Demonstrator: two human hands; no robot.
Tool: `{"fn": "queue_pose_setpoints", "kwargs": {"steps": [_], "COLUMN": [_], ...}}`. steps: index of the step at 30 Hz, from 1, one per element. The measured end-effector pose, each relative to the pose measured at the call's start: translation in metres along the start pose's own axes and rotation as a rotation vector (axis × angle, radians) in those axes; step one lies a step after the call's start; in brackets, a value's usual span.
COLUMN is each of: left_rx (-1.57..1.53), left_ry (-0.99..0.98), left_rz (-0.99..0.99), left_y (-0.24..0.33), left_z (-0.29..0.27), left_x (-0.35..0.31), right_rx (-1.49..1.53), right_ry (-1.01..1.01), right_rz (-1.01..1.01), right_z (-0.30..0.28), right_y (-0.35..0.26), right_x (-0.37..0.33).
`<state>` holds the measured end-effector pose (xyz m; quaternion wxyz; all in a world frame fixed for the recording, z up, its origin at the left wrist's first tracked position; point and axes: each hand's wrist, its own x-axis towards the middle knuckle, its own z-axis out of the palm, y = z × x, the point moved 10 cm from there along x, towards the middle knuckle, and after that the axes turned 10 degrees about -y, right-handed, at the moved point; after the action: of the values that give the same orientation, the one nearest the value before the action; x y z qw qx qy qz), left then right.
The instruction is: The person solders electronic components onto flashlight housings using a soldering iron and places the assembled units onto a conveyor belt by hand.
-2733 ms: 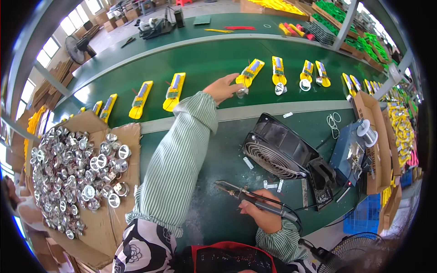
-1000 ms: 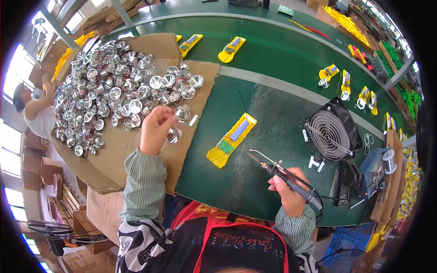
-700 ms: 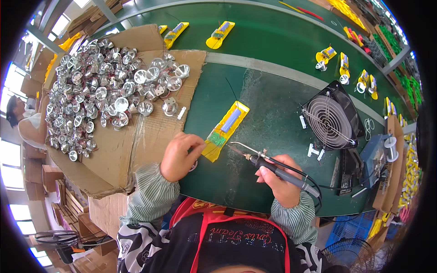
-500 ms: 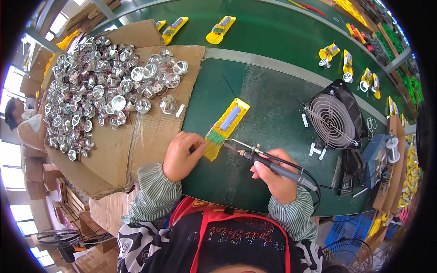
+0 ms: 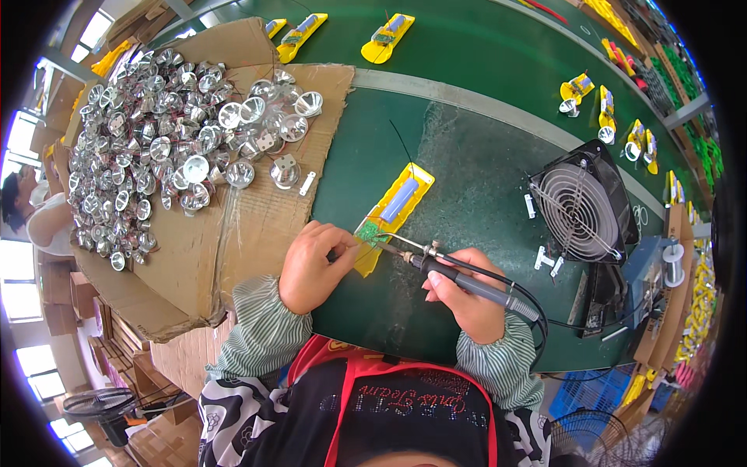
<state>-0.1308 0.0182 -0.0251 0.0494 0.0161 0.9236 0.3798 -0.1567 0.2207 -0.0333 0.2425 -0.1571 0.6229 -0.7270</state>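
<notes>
A yellow plastic housing point(image 5: 421, 178) lies slanted on the green bench, with a blue cylindrical battery point(image 5: 400, 200) and a small green circuit board point(image 5: 371, 233) in it. A thin black wire point(image 5: 400, 138) sticks out past its far end. My right hand point(image 5: 473, 300) grips a soldering iron point(image 5: 482, 290) with a thin metal feed tube. The iron's tip meets the near end of the board. My left hand point(image 5: 315, 265) is closed in a pinch at the board's left edge; what its fingertips hold is too small to make out.
Left, a cardboard sheet point(image 5: 261, 233) carries a heap of silvery reflector cups point(image 5: 194, 169). A black fan point(image 5: 577, 204) stands right, beside a blue soldering station point(image 5: 647, 268) and a solder spool point(image 5: 673, 265). Further yellow housings point(image 5: 387, 37) lie on the far green belt point(image 5: 482, 47). Another person point(image 5: 48, 218) is far left.
The iron's tip and my left fingertips have shifted slightly at the board, both hands keeping their hold. The whole view has moved a little.
</notes>
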Motion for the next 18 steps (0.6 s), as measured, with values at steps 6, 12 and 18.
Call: {"fn": "queue_pose_setpoints", "kwargs": {"steps": [6, 12, 18], "left_rx": [0.012, 0.01, 0.026], "left_ry": [-0.008, -0.005, -0.015], "left_rz": [-0.01, -0.008, -0.016], "left_y": [0.0, 0.001, 0.0], "left_z": [0.0, 0.0, 0.001], "left_x": [0.001, 0.002, 0.001], "right_rx": [-0.031, 0.002, -0.095], "right_ry": [-0.005, 0.06, 0.018], "right_rz": [0.003, 0.007, -0.043], "right_z": [0.0, -0.01, -0.012], "right_y": [-0.001, -0.007, -0.017], "right_x": [0.001, -0.006, -0.01]}}
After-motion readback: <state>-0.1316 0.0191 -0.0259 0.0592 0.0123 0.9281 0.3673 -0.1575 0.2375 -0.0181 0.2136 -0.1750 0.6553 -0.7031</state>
